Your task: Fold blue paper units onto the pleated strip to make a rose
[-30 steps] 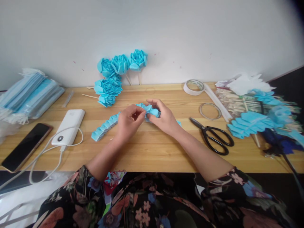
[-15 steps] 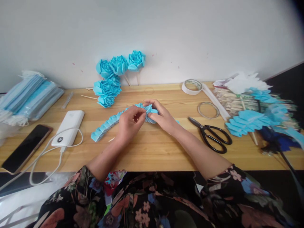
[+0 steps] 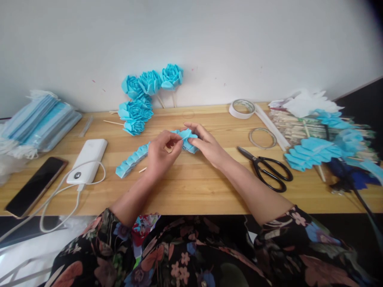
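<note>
A pleated blue strip [image 3: 133,160] lies on the wooden table, and its right end is gathered between my hands. My left hand [image 3: 163,153] is closed, thumb and forefinger pinching a fold of the strip. My right hand [image 3: 209,145] curls round the bunched end, thumb in front and fingers behind. Below my left hand the tip of a thin wooden stick [image 3: 143,170] shows; the rest is hidden. Beyond my hands, several finished blue flowers [image 3: 149,81] on sticks stand and lie against the wall.
Black-handled scissors [image 3: 266,169], a tape roll [image 3: 241,109] and a thinner ring of tape [image 3: 262,138] lie at right, before bundled sticks [image 3: 287,127] and pleated blue pieces [image 3: 312,153]. At left are blue masks [image 3: 44,119], a white power bank [image 3: 87,161] with cable and a phone [image 3: 36,186].
My left hand has shifted slightly left and down, still pinching the strip. The gathered end between my hands has turned a little, and more of the stick's tip shows.
</note>
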`<state>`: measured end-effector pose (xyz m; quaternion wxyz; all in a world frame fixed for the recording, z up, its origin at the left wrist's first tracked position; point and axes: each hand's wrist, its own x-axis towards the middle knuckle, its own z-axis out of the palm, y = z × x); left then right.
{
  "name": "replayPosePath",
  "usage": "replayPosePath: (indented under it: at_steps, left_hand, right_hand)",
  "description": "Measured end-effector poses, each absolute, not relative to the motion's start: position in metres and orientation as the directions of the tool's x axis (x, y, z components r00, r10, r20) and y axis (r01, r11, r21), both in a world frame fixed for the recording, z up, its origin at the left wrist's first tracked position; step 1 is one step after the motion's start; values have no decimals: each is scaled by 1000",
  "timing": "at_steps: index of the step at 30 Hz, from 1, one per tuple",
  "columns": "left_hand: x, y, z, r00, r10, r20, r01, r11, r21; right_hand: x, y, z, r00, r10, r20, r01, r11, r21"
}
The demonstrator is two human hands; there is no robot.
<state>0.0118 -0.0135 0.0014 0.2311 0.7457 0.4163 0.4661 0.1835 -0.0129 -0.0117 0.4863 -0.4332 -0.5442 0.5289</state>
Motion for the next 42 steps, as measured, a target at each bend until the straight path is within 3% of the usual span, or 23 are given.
replayPosePath:
  at_steps: [5,10,16,27,32,34,37,40,42]
  left_hand:
    - [11,-12,1,235,782,578,437,-616,655]
    - [8,-8,-3,324,673,665,474,-724,501]
    - [7,-6,-8,431,605,670,544,-766,342]
    - [5,-7,-8,511,653,559,543,-749,378]
    - [6,-7,-8,444,666,600,553,-730,401]
    - [5,-7,-7,409,668,622,543,-726,422]
    - [4,-7,-4,380,645,663,519,-742,425]
    - [3,-8,-1,377,615,692,484,-768,419]
    - [3,-9,0,391,601,697,455,-785,421]
  right_hand:
    - [184,-13,-14,-154,986,70,-18,68,-998]
    - [185,-11,-16,-137,988,68,-48,62,-997]
    - [186,-9,-16,-115,992,45,-126,30,-992]
    - [185,-12,-10,-78,996,-52,-188,-66,-980]
    - [187,-10,-7,-112,992,-51,-181,-71,-981]
    - [192,-11,-3,-142,990,7,-99,-8,-995]
    - [202,-16,8,-152,947,283,149,305,-941]
    - [211,-20,19,-201,772,603,387,628,-675]
    - [214,-20,23,-262,657,707,455,730,-510]
